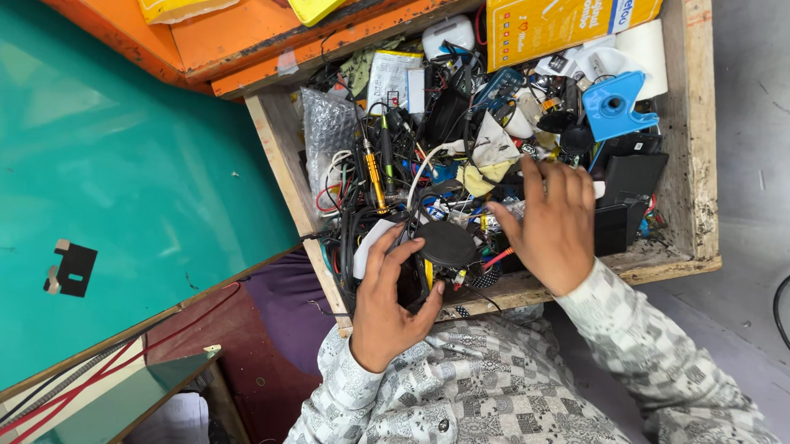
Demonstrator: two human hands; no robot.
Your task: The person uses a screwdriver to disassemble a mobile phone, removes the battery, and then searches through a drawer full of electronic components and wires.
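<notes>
My left hand (pixel 384 306) grips a round black disc-shaped part (pixel 446 243) at the near edge of an open wooden drawer (pixel 689 110). Thumb and fingers curl around the disc's left and lower rim. My right hand (pixel 549 224) lies flat, palm down, on the tangle of wires and small parts just right of the disc, fingers spread and pointing into the drawer. It holds nothing that I can see. Both sleeves are grey-and-white checked.
The drawer is crammed with cables, a yellow-handled tool (pixel 375 172), a blue plastic part (pixel 615 105), black boxes (pixel 629 181), bubble wrap (pixel 326 126) and a yellow carton (pixel 564 21). A green tabletop (pixel 104 174) lies to the left, an orange surface (pixel 217 28) above, grey floor at right.
</notes>
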